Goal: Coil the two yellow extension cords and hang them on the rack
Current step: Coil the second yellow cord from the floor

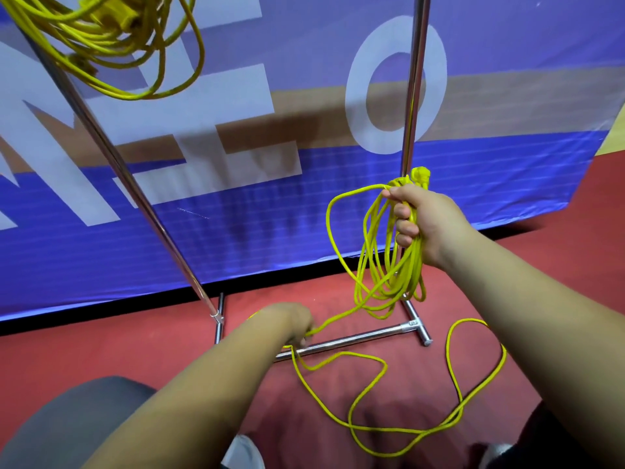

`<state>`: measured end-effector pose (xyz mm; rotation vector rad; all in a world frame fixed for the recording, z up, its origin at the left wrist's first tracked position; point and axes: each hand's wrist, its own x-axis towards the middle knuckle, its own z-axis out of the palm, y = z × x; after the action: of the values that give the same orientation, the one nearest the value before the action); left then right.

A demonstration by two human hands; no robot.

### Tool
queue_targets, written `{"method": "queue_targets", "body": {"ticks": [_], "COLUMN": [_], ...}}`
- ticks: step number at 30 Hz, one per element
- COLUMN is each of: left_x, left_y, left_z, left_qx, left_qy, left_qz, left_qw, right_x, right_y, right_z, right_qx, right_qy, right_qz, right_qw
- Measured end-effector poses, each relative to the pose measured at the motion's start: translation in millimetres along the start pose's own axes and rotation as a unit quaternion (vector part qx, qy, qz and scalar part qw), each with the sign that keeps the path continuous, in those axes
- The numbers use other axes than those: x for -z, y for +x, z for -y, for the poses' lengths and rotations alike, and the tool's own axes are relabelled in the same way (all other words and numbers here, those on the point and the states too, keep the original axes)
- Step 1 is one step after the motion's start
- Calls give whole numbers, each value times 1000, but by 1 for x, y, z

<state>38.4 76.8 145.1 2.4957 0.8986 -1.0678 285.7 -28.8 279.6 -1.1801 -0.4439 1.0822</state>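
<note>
The right hand [424,220] grips a bundle of loops of the yellow cord [389,279]. The left hand [294,321] pinches its loose part near the floor [101,350]. Another coiled cord [111,38] hangs on the rack [355,340].

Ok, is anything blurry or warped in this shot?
Head view: the hung coil top left is motion-blurred; the left hand pinching the loose cord looks soft; the right hand and its coil are sharper; the rack poles lean apart, wide-angle distortion.

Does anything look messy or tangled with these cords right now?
Yes: the loose cord tail sprawls in loops on the red floor and crosses the rack's base bar by the left hand, where it might snag.
</note>
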Motion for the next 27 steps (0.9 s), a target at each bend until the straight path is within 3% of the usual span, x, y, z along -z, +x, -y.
{"method": "queue_targets", "body": {"ticks": [3, 8, 11, 14, 17, 20, 21, 22, 24, 25, 27], "left_x": [33, 85, 103, 114, 130, 143, 143, 141, 133, 130, 129], "left_y": [-12, -54, -74, -90, -108, -122, -124, -123, -120, -118, -117], "left_z": [33, 77, 84, 84, 72, 66, 65, 65, 64, 63, 59], "left_qx": [38, 45, 6, 33, 37, 76, 75, 64, 22, -7, -65], "left_qy": [8, -180, -170, -95, -154, -249, -323, -430, -617, -656, -667], "left_qz": [-103, -314, -305, -336, -378, -331, -320, -319, -350, -371, -388], "left_qw": [994, 931, 937, 936, 912, 907, 887, 842, 705, 657, 633], "right_x": [-4, -6, -7, -11, -14, -16, -16, -15, -12, -10, -5], "right_y": [-1, -2, -3, -3, -1, 2, 3, 5, 8, 10, 13], "right_z": [0, -3, -5, -8, -13, -18, -20, -22, -26, -28, -32], "right_qx": [23, 38, 23, 13, 20, 40, 44, 46, 44, 43, 40], "right_qy": [-57, -121, -125, -121, -121, -114, -109, -106, -105, -104, -103], "right_qz": [26, 48, 45, 42, 35, 13, 0, -14, -40, -50, -71], "right_qw": [998, 991, 991, 992, 992, 993, 993, 993, 993, 992, 991]}}
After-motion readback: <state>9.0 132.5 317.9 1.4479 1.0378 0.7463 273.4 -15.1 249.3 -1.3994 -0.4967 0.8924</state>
